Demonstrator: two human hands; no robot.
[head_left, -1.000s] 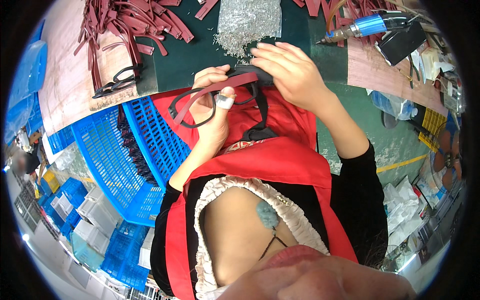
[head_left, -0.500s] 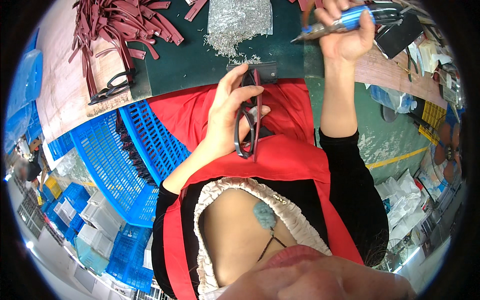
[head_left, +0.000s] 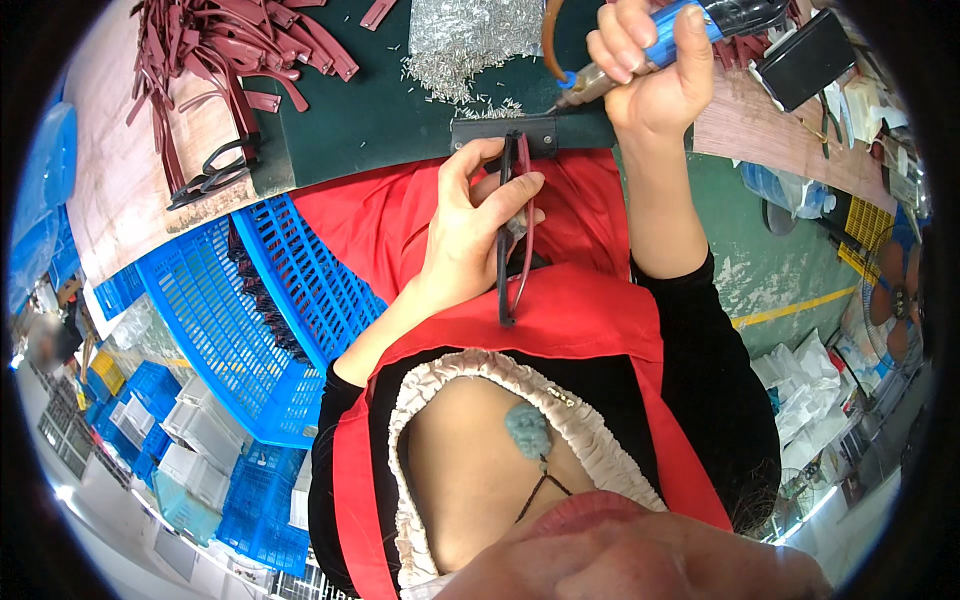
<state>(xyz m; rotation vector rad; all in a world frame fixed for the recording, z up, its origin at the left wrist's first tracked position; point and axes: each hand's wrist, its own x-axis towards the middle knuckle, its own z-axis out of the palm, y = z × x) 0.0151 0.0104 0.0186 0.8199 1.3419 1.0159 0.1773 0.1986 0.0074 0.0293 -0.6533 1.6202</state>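
Note:
My left hand (head_left: 462,225) pinches a black eyeglass frame (head_left: 505,255) with a maroon temple arm (head_left: 529,225) beside it. The frame stands edge-on, its far end against a small dark metal block (head_left: 485,131) at the table's front edge. In my right hand (head_left: 655,95) is a blue and grey electric screwdriver (head_left: 668,38), fingers wrapped round its body. Its tip points left and down, just above the block's right part and close to some loose screws. A heap of tiny silver screws (head_left: 448,75) spills from a clear plastic bag (head_left: 475,28) behind the block.
Maroon temple arms (head_left: 215,45) lie piled at the table's left, with another black frame (head_left: 215,172) near its edge. A blue basket (head_left: 215,330) stands below on the left. A black phone-like slab (head_left: 803,60) sits at the right. A red apron (head_left: 580,310) covers my lap.
My right hand has brought the screwdriver left and down toward the block. My left hand has turned the eyeglass frame edge-on and moved it slightly right, against the block.

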